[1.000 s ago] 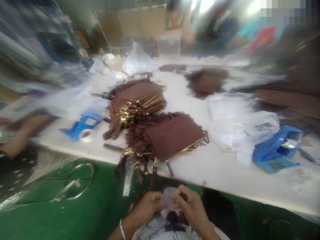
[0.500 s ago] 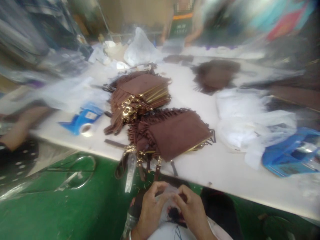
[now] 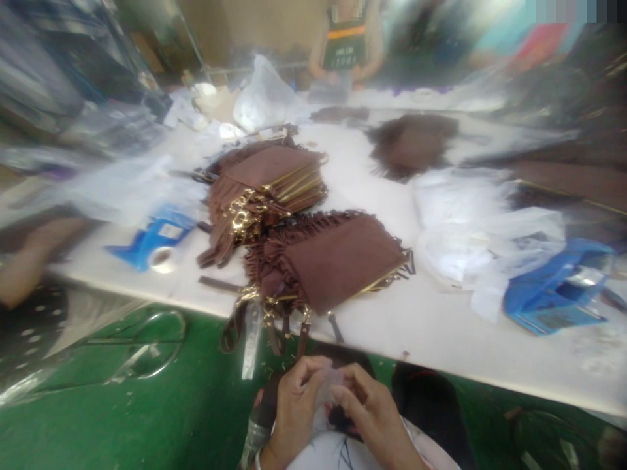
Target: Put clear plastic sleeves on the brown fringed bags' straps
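Note:
Over my lap, below the table edge, my left hand (image 3: 296, 401) and my right hand (image 3: 371, 406) are close together. Fingers of both pinch a small piece of thin, clear plastic (image 3: 330, 384); blur hides its exact shape. On the table just beyond lies a brown fringed bag (image 3: 345, 261) with a gold zipper, apart from my hands. Its straps and gold clasps hang over the edge beside a clear plastic strip (image 3: 251, 339). Behind it is a stack of similar brown bags (image 3: 274, 166).
Blue tape dispensers stand left (image 3: 169, 232) and right (image 3: 553, 287). White plastic bags (image 3: 450, 228) and another dark brown fringed bag (image 3: 414, 140) lie on the white table (image 3: 372, 333). A co-worker's arm (image 3: 34, 261) is at left; a person (image 3: 347, 49) stands across the table.
The view has shifted slightly, so the table items appear a little further left. My fingers have shifted a little on the plastic, which both hands still hold.

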`<state>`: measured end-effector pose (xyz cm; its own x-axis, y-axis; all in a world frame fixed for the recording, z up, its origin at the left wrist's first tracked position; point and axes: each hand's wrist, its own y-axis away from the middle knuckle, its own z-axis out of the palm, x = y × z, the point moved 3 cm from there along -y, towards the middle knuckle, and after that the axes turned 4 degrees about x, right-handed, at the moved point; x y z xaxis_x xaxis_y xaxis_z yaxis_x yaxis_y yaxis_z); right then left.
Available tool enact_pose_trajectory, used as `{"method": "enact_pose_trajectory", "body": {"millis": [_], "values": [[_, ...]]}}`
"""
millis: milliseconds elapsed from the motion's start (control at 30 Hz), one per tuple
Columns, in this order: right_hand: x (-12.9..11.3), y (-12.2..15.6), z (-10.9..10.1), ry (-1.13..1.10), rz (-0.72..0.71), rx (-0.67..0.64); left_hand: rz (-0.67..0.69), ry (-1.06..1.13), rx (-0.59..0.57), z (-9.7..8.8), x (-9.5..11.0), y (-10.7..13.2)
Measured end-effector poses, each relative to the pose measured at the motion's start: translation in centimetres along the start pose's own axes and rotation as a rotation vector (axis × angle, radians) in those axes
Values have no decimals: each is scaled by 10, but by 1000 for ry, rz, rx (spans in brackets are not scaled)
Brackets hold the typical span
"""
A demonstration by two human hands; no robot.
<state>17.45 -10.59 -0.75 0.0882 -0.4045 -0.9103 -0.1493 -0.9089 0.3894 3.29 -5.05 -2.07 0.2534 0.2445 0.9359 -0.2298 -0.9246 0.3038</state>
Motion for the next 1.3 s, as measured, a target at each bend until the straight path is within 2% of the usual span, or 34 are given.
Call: {"method": "enact_pose_trajectory", "body": {"millis": [100, 167, 367, 667, 733, 867, 933, 1000, 1167, 1300], "values": [[1, -2, -11, -87, 73, 20, 65, -33, -3, -1, 1, -1], [-2, -5, -18, -57, 53, 25, 110, -62, -14, -2, 1, -1], [-21, -8, -25, 212, -76, -44, 215, -162, -27, -5, -3, 0], [-19, -8, -19, 482, -153, -6, 266, -283, -65, -10, -2, 0], [-16, -10, -17, 463, -116, 26, 314, -324, -79, -11, -1, 0], [-1, -14, -13, 255, 69, 22, 398, -371, -124, -10, 1, -2], [4, -17, -14, 213, 101, -17, 365, -344, -123, -9, 1, -3], [2, -20, -19, 271, 59, -19, 282, -284, -98, -9, 1, -6], [-22, -43, -41, 418, -44, 153, 44, -100, -57, -15, -5, -12], [-36, -67, -36, 478, -97, 99, -30, -35, -46, -22, -8, -16]]}}
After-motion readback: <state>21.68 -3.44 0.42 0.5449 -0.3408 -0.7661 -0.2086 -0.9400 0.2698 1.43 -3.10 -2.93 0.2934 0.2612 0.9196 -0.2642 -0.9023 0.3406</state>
